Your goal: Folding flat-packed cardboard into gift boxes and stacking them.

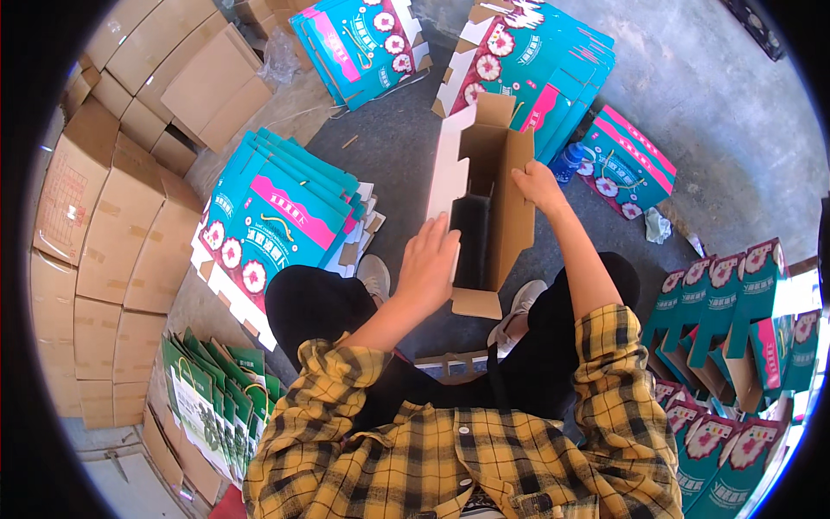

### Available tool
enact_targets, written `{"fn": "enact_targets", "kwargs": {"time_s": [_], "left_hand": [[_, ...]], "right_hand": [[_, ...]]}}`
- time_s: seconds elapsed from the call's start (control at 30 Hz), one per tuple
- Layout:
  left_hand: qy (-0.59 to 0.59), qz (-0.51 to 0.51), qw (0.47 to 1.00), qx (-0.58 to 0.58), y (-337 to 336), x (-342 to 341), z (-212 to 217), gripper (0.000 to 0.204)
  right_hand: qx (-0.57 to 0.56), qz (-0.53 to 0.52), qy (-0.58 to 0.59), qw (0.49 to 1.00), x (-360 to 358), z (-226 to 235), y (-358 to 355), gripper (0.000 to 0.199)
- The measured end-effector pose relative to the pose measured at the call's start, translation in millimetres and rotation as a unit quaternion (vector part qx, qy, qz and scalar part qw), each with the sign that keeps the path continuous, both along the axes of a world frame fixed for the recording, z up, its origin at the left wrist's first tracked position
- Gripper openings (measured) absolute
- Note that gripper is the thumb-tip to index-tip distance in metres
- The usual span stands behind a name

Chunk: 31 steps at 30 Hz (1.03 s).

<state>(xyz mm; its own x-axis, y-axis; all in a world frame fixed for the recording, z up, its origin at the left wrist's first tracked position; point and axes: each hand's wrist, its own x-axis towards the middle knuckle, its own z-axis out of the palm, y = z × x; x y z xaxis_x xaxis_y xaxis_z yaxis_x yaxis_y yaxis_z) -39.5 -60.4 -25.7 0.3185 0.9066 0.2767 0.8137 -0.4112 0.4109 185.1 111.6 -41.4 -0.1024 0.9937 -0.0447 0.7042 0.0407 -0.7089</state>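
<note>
Between my knees stands an unfolded cardboard gift box [516,227], its brown inside showing and its ends open, with flaps sticking out at the top and bottom. My left hand [428,264] is on the box's pale left panel, fingers laid along the outside and closed against its edge. On the opposite side, my right hand [538,186] pinches the upper edge of the brown right panel. Through the box's opening the dark floor shows.
Flat teal boxes lie stacked at left [268,216], with more stacks at far centre [354,52] and far right [553,78]. A blue bottle [568,163] stands beside a teal box [627,164]. Brown cartons [112,233] line the left; green bags [216,398] and upright teal boxes [722,294] flank me.
</note>
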Motion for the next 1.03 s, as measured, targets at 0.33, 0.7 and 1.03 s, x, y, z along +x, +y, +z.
{"fn": "enact_targets", "kwargs": {"time_s": [0.33, 0.7, 1.03], "left_hand": [[0.058, -0.069, 0.995, -0.037, 5, 8, -1, 0.061], [0.100, -0.095, 0.990, -0.020, -11, 10, -17, 0.062], [0.104, -0.139, 0.983, -0.057, 0, 17, -14, 0.085]], "right_hand": [[-0.066, -0.042, -0.015, 0.997, 22, -16, 14, 0.037], [0.327, 0.191, -0.427, 0.821, -18, 36, -12, 0.016], [0.193, -0.066, -0.236, 0.950, 12, -16, 46, 0.043]]}}
